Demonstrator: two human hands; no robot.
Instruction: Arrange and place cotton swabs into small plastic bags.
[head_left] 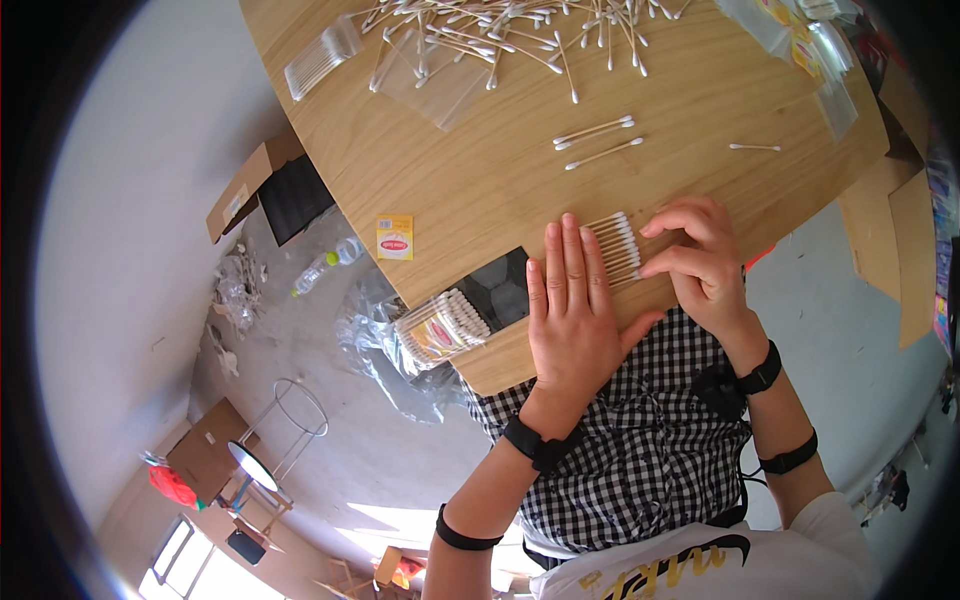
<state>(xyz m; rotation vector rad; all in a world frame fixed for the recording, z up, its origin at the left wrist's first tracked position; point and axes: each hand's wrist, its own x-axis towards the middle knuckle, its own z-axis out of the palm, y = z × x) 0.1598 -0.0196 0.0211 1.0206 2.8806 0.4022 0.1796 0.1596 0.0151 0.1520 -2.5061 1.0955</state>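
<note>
A neat row of cotton swabs [617, 245] lies side by side near the table's front edge. My left hand [575, 310] rests flat across the row's left part, fingers stretched out, hiding the swabs beneath. At the row's right end is my right hand [705, 255], fingers bent and apart, its fingertips close to the white tips; no swab shows in its grasp. Left of my left hand, a dark hexagon-patterned pad [497, 287] lies beside a stack of packed cotton swabs [455, 322] with a yellow label card. Beyond the row are a few loose swabs [604, 152].
A large pile of loose swabs [500, 35] spreads over the far side. Near it lie a clear bag [435, 90] and a filled swab bag [320, 62]. A yellow card [395, 238] sits at the left edge, plastic bags [825, 60] far right. Cardboard boxes [890, 240] stand beside the table.
</note>
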